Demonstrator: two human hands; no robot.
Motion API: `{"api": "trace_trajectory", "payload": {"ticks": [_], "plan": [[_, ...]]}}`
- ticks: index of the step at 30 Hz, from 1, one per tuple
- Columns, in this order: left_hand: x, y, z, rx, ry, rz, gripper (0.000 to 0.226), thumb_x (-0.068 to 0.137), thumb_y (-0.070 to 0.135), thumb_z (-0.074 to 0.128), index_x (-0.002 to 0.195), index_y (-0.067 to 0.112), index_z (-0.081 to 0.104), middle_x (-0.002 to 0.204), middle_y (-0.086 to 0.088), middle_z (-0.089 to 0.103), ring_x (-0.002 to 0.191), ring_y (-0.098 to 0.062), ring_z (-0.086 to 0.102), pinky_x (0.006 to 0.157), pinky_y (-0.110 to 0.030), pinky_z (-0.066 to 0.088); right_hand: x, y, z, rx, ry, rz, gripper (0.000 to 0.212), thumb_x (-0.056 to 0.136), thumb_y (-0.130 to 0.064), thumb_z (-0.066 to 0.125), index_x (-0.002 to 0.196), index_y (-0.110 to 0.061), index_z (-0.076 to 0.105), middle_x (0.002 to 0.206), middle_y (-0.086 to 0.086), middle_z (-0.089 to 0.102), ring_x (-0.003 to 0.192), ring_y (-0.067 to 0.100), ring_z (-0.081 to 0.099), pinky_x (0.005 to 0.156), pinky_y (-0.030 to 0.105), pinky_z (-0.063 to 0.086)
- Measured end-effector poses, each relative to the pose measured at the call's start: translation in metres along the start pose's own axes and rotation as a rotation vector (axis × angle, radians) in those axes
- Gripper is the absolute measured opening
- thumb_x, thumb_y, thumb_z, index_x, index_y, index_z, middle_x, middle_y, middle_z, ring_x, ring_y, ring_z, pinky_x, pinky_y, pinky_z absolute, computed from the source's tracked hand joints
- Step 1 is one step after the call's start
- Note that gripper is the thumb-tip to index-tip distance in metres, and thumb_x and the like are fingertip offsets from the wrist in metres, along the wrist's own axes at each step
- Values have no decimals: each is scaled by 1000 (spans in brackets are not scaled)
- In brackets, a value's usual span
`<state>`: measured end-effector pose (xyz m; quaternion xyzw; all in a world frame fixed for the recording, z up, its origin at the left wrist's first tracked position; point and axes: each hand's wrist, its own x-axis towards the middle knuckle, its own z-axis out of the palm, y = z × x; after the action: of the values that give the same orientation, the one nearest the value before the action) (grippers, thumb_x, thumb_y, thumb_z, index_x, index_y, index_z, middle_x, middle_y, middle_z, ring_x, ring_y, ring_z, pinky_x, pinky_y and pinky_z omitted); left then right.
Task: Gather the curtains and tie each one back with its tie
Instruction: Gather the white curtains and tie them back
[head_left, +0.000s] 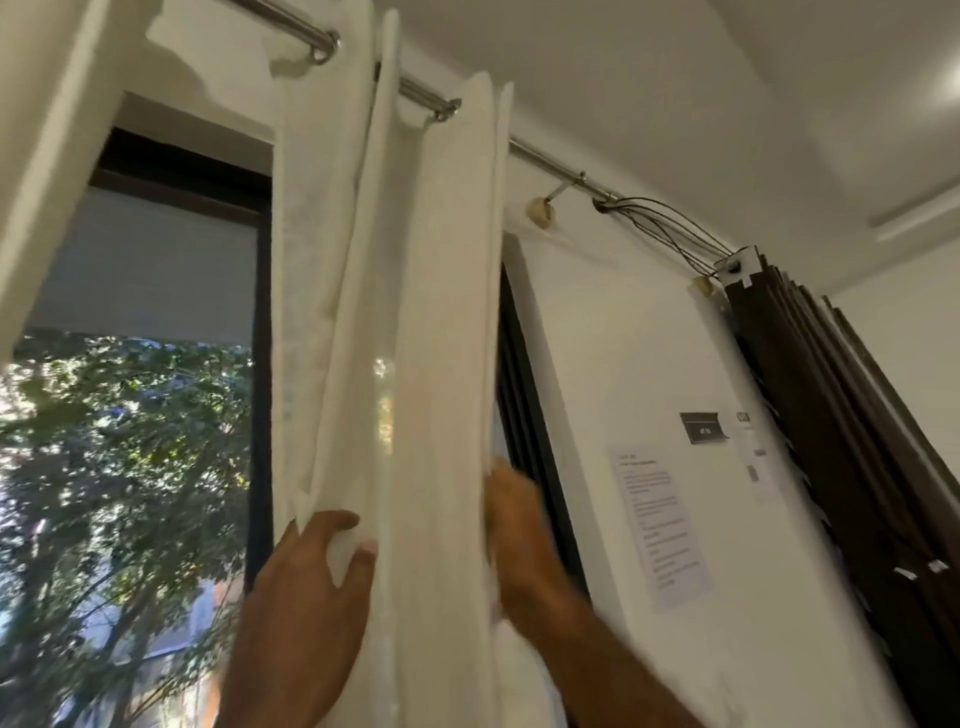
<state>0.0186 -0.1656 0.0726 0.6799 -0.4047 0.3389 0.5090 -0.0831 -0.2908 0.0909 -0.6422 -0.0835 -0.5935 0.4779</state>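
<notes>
A white curtain (441, 322) hangs in bunched vertical folds from a metal rod (421, 96), right of the window. My left hand (311, 587) pinches a fold on the curtain's left side, thumb in front and fingers around the cloth. My right hand (519, 530) presses against the curtain's right edge, its fingers hidden behind the fabric. A second white curtain (47, 156) hangs at the far left edge. No tie shows anywhere.
The window (140, 415) shows a tree outside and a half-lowered grey blind (150, 270). A white wall to the right carries a printed sheet (660, 525). Dark vertical slats (841, 441) hang at the far right. Cables (670, 228) run along the rod's end.
</notes>
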Motion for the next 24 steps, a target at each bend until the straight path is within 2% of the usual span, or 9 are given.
{"api": "trace_trajectory", "payload": {"ticks": [2, 3, 5, 8, 11, 13, 17, 21, 24], "plan": [[-4, -1, -5, 2, -24, 69, 34, 90, 21, 63, 118, 37, 56, 118, -1, 58, 106, -29, 59, 96, -42, 48, -7, -1, -13, 140, -14, 34, 35, 95, -47, 55, 115, -23, 69, 106, 0, 77, 96, 15, 74, 81, 30, 59], [-7, 1, -5, -13, -40, 105, 43, 89, 15, 62, 123, 39, 50, 119, 3, 56, 105, -26, 58, 96, -41, 48, -10, -3, -20, 33, -41, 14, 42, 90, -54, 59, 122, -28, 65, 109, -5, 76, 98, 6, 72, 80, 23, 58], [-11, 7, -8, -97, -78, 128, 68, 88, 9, 62, 134, 49, 31, 121, 11, 51, 97, -18, 56, 95, -37, 48, -10, -1, -30, -307, -4, -46, 33, 92, -46, 65, 121, -30, 62, 100, -17, 71, 88, -7, 69, 69, 7, 51], [-17, 17, -6, -198, -73, 115, 87, 90, 16, 64, 140, 58, 6, 123, 18, 41, 92, -14, 54, 87, -32, 47, -7, 1, -42, -564, 125, -96, 11, 102, -27, 52, 103, -26, 62, 91, -12, 67, 85, 7, 67, 63, 7, 45], [-21, 25, 3, -100, -108, 216, 69, 94, 22, 56, 138, 57, 16, 131, 23, 38, 93, -11, 59, 87, -33, 53, -8, -2, -46, -556, 89, -100, 23, 103, -27, 49, 83, -31, 57, 82, -13, 65, 74, 4, 63, 59, 6, 45], [-23, 31, 11, -25, -135, 285, 63, 96, 24, 51, 139, 57, 19, 129, 22, 34, 93, -10, 62, 85, -34, 54, -8, -4, -42, -512, 57, -109, 20, 103, -33, 49, 87, -32, 61, 82, -12, 67, 73, 4, 66, 62, 5, 46], [-23, 45, 32, -46, -169, 340, 48, 95, 27, 55, 134, 49, 37, 123, 27, 36, 96, -3, 60, 87, -32, 54, -4, -8, -25, -405, -22, -11, 46, 84, -72, 50, 90, -29, 66, 80, -14, 71, 73, -4, 67, 69, 16, 49], [-17, 45, 39, -365, -127, 116, 42, 83, 24, 75, 106, 47, 47, 104, 22, 59, 86, -2, 63, 75, -26, 56, 5, -9, -22, -427, -69, 56, 67, 71, -80, 46, 100, -22, 65, 93, -4, 72, 85, 9, 68, 80, 26, 56], [-8, 39, 35, -596, -40, -71, 29, 83, 20, 76, 97, 37, 57, 91, 7, 66, 80, -13, 65, 67, -25, 49, 12, -4, -27, -434, -84, 88, 54, 80, -70, 58, 94, -19, 64, 90, 1, 71, 82, 15, 67, 72, 27, 53]]}}
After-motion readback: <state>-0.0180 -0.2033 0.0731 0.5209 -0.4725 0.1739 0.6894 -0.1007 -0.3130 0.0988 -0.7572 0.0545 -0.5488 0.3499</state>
